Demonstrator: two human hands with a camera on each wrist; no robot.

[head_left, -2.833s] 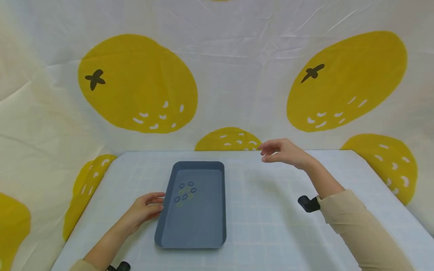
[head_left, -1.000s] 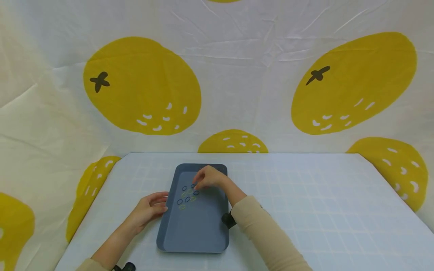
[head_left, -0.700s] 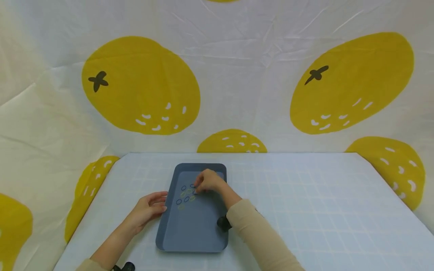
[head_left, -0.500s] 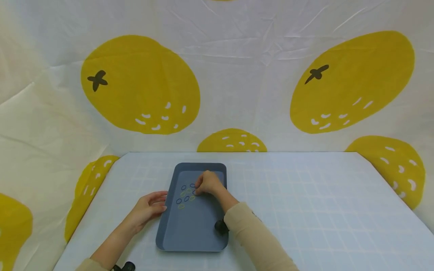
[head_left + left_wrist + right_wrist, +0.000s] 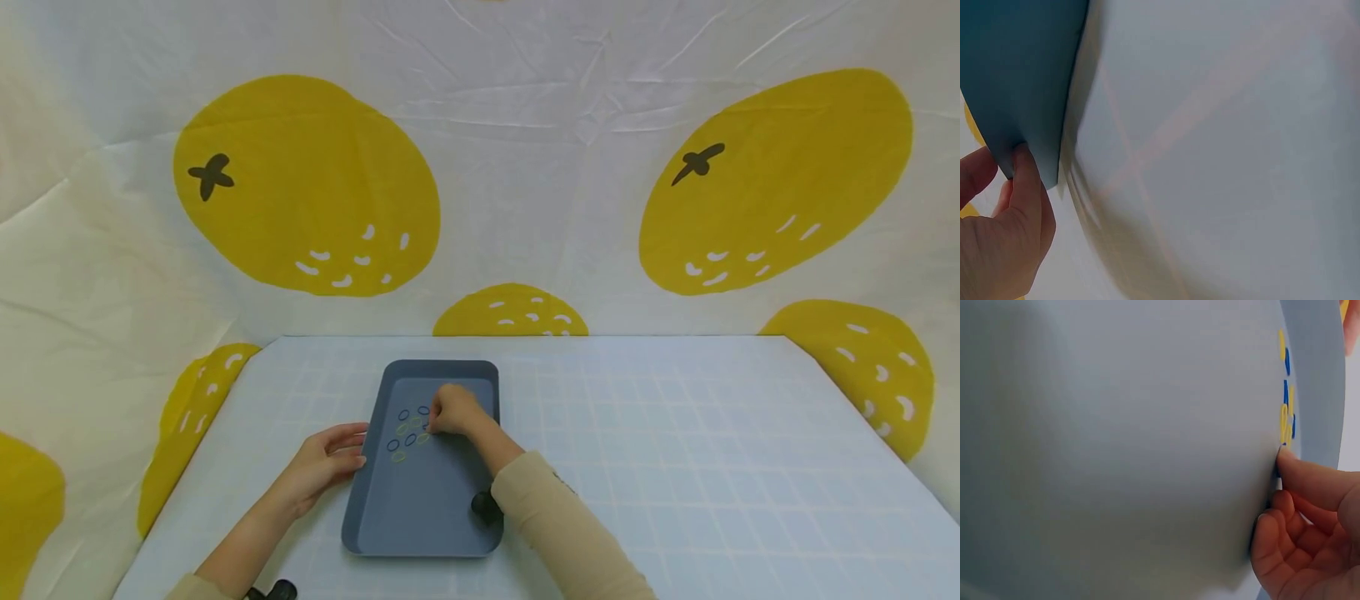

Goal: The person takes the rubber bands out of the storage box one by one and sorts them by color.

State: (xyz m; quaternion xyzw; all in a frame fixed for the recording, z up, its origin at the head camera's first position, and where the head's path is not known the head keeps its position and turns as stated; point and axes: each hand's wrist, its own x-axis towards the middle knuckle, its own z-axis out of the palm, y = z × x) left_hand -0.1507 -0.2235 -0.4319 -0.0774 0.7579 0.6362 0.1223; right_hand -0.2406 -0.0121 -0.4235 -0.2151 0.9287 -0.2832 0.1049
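A shallow gray tray with rounded corners and a low raised rim lies lengthwise on the counter, and both hands are at it. Its surface looks smooth, matte and plastic-like. On the tray floor, just beside and left of the right hand, sits a loose cluster of small thin rings, some dark blue and some pale yellow-green, each an open oval lying flat. The right hand rests inside the tray with its fingers curled down and their tips pressed to the tray floor at the edge of the cluster; in the right wrist view the fingertips meet at a ring there, though whether one is truly pinched cannot be told. The left hand lies on the counter against the tray's left side, fingers relaxed and nearly straight, the fingertips touching the outer wall of the rim and gripping nothing. Both forearms wear a tan sleeve, and a black strap shows at the right wrist. The counter under the hands is covered with a pale cloth printed with a faint grid of squares. Beyond the hands a creased white backdrop hangs, printed with large yellow citrus shapes.
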